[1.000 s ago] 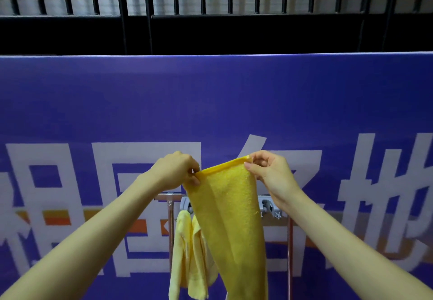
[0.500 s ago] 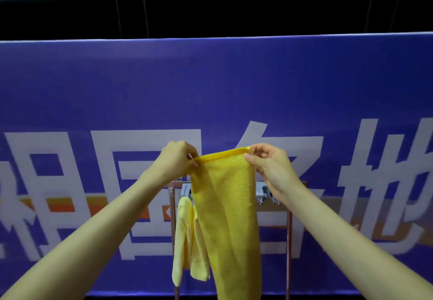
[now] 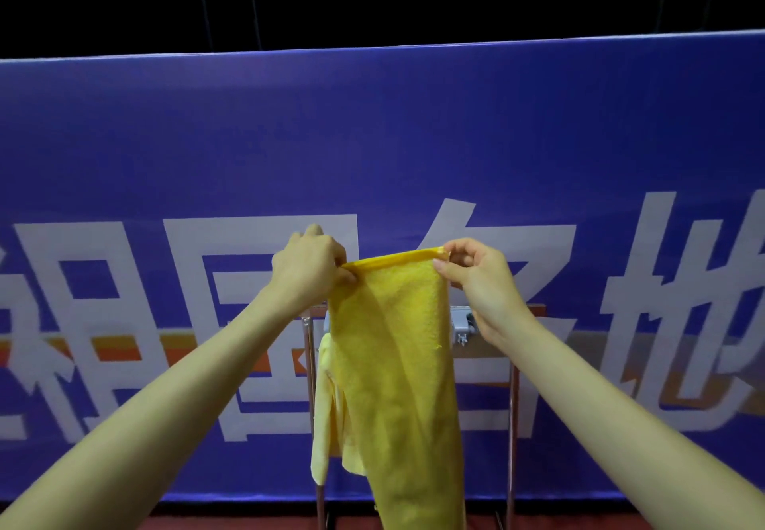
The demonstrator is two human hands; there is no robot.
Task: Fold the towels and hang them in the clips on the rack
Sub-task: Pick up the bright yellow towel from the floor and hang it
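Against a blue banner [image 3: 372, 136], one pale towel [image 3: 327, 405] already hangs on the rack [image 3: 512, 426], while both hands, left hand [image 3: 308, 271] and right hand [image 3: 480, 277], pinch the yellow towel [image 3: 397, 384] folded lengthwise, not yet clipped.

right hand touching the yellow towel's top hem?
Touching. The head view shows the right hand pinching the right end of the yellow towel at its top hem, thumb and fingertips closed on the fabric with no gap.

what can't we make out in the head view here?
- Rack top bar and most clips: hidden behind the yellow towel and both hands, left and right; one grey clip shows.
- Pale towel: its clip is covered by the yellow towel.
- Yellow towel's bottom: cut off by the frame's lower edge.
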